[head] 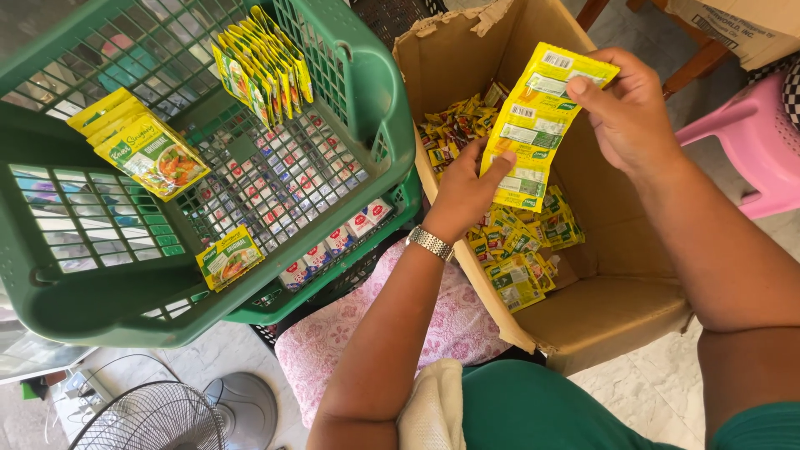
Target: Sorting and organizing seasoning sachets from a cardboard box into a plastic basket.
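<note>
A strip of yellow sachets (533, 125) hung in the air over the open cardboard box (617, 308), held taut between the person's two hands. The right hand (629, 108) pinched its upper end, thumb and fingers pressed on the top sachet at about two o'clock from the strip's middle. The left hand (467, 196) gripped the lower part from seven o'clock, thumb laid against the front of the strip and the fingers tucked behind it. A metal watch (430, 242) sat on that wrist.

Below the strip, inside the box, lay a loose heap of yellow and green sachets (517, 250), spreading from the far corner at twelve o'clock down to the near flap.

At nine o'clock from the box stood a green plastic basket (367, 92), tilted. A row of yellow sachets (258, 67) stood on edge against its far wall, a fanned stack of larger packets (146, 146) rested on its left part, and a single packet (229, 258) lay on its near rim. Under it a second green basket (392, 208) held red-and-white sachets (333, 246).

A pink floral cushion (358, 333) lay at six o'clock from the baskets, a fan (158, 417) stood on the floor at seven o'clock, and a pink plastic stool (758, 142) stood at three o'clock from the box.
</note>
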